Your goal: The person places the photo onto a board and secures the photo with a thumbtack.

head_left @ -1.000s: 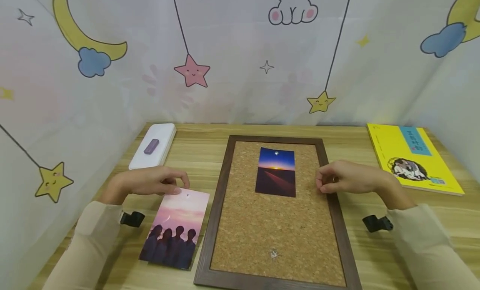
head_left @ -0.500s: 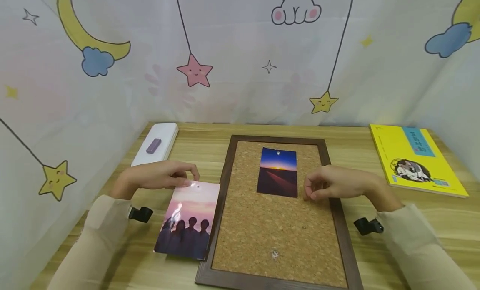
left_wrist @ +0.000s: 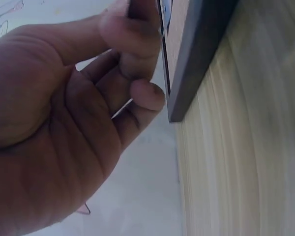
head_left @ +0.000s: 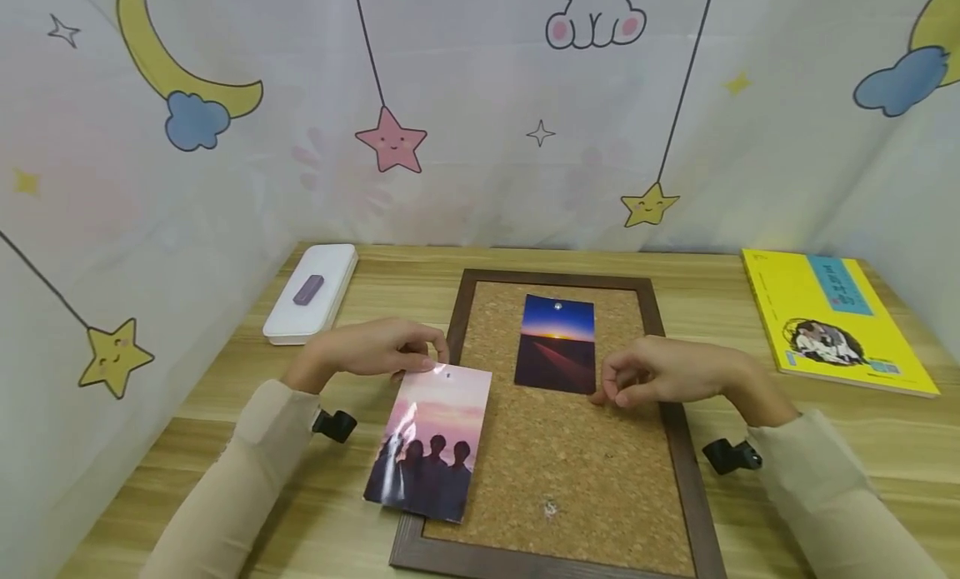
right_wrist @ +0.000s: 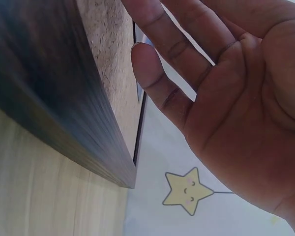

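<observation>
My left hand (head_left: 382,347) pinches the top edge of a glossy photo card (head_left: 431,446) showing a pink sky and several dark silhouettes, with a small dark mark near its top. The card overlaps the left side of a cork board (head_left: 570,454) in a dark wooden frame (head_left: 686,487). A sunset photo (head_left: 555,350) is fixed to the board's upper part by a clear push pin (head_left: 557,306). My right hand (head_left: 667,371) hovers over the board's right side with relaxed, bent fingers, its fingertips right by that photo's lower right corner. In the right wrist view its fingers (right_wrist: 162,83) hold nothing.
Another clear pin (head_left: 551,508) sits low on the cork. At the back left a white case (head_left: 318,312) carries a small purple block (head_left: 308,290). A yellow book (head_left: 840,321) lies at the back right. A patterned curtain (head_left: 480,196) hangs behind the wooden table (head_left: 360,283).
The left hand has lifted the photo card off the table and carried it right, over the board's left edge. The right hand has moved left over the cork, closer to the sunset photo.
</observation>
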`<state>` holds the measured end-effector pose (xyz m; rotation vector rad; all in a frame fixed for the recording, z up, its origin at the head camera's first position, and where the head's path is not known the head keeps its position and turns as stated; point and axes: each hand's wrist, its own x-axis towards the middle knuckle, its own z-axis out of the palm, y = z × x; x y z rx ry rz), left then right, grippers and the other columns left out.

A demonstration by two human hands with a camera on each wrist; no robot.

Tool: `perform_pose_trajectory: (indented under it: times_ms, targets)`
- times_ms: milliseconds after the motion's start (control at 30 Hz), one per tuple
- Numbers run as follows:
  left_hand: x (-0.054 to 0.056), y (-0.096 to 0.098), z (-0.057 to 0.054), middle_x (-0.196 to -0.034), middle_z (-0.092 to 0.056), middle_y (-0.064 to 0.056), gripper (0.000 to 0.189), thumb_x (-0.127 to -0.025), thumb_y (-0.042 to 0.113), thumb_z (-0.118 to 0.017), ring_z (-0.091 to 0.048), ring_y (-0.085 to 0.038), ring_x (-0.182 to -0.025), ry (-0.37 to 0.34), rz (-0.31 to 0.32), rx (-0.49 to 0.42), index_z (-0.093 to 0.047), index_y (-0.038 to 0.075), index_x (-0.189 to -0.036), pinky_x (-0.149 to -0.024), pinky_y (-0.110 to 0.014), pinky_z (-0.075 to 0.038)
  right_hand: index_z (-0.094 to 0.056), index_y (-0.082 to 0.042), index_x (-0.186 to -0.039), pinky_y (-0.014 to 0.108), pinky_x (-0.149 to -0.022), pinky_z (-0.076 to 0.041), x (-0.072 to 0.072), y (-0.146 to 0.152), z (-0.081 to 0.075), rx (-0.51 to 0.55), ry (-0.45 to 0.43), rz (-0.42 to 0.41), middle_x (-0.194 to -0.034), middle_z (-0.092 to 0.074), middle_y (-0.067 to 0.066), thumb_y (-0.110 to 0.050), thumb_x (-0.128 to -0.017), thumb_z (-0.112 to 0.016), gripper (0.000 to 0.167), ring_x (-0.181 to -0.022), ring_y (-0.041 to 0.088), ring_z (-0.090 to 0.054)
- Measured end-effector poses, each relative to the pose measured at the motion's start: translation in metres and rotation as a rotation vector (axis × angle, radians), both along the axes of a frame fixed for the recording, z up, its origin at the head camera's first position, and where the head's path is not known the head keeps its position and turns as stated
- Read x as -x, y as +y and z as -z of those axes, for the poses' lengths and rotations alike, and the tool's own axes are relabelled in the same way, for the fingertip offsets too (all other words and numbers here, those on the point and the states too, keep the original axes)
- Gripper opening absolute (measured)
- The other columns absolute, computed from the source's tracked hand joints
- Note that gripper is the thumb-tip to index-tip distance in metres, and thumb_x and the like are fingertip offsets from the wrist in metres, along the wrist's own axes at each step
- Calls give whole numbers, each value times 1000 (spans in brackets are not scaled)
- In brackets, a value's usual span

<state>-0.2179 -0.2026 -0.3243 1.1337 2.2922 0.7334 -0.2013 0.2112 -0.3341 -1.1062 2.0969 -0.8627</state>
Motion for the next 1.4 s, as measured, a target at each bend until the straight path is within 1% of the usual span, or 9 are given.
perform_pose_trajectory:
  times_ms: [167, 467, 567, 667, 733, 833, 1000, 1133, 1400]
  targets:
    - [-2, 19, -2, -72, -57, 2, 14, -103, 4, -53, -59, -23, -58, -66, 15, -14, -63, 8, -112, -61, -40, -53, -63, -11, -98, 30, -80, -51, 1, 2, -1, -9, -3, 23, -118, -70, 2, -12, -101, -60, 5, -112, 19, -65]
    - [-3, 49, -2, -67, -58, 0, 14, -103, 3, -52, -61, -37, -59, -105, 66, -5, -63, 6, -110, -61, -47, -53, -62, -9, -98, 28, -78, -50, 2, 4, 1, 6, -11, 33, -118, -70, 3, -12, -102, -59, 6, -115, 20, -65]
    - [-2, 57, -1, -65, -58, -1, 13, -103, 2, -52, -61, -29, -56, -124, 74, -1, -62, 4, -110, -59, -43, -53, -62, -9, -98, 28, -76, -50, 3, 3, 0, 22, 6, 22, -117, -71, 4, -13, -103, -58, 8, -115, 21, -65]
    - [-3, 63, 0, -65, -58, -1, 13, -103, 2, -52, -59, -17, -54, -129, 76, 2, -62, 4, -110, -58, -34, -52, -61, -10, -96, 27, -74, -49, 4, 1, -1, 30, 35, 15, -116, -71, 3, -13, -103, -58, 8, -111, 21, -66]
    - [-3, 68, 2, -66, -59, -1, 12, -103, 3, -52, -60, -15, -54, -127, 74, 11, -62, 4, -110, -57, -29, -51, -61, -12, -95, 27, -73, -49, 5, 0, -2, 27, 53, 14, -114, -72, 3, -12, -102, -58, 8, -107, 22, -67]
    - [-3, 75, 3, -64, -60, -1, 13, -103, 2, -52, -61, -17, -55, -137, 74, 20, -62, 4, -111, -58, -30, -52, -60, -14, -93, 27, -70, -49, 6, -2, -3, 23, 77, 17, -110, -72, 3, -12, -102, -59, 9, -99, 19, -67]
    - [-3, 85, 4, -62, -59, -2, 12, -102, -1, -50, -61, -20, -54, -163, 91, 15, -61, 1, -109, -58, -32, -52, -63, -11, -93, 28, -66, -50, 7, -5, -4, 33, 133, 4, -95, -70, 3, -11, -101, -60, 8, -79, 14, -62]
    - [-3, 92, 5, -63, -60, -2, 12, -102, -1, -51, -62, -20, -54, -164, 92, 17, -61, 1, -109, -58, -30, -52, -65, -9, -97, 29, -67, -51, 9, -9, -5, 31, 142, 5, -87, -66, 4, -11, -101, -59, 8, -76, 16, -61]
    - [-5, 104, 7, -70, -62, -6, 14, -102, 2, -54, -65, -23, -58, -177, 32, 53, -63, 7, -112, -60, -28, -50, -64, -11, -96, 29, -66, -49, 12, -17, -6, 16, 155, 4, -86, -61, -2, -11, -101, -60, 6, -76, 15, -58]
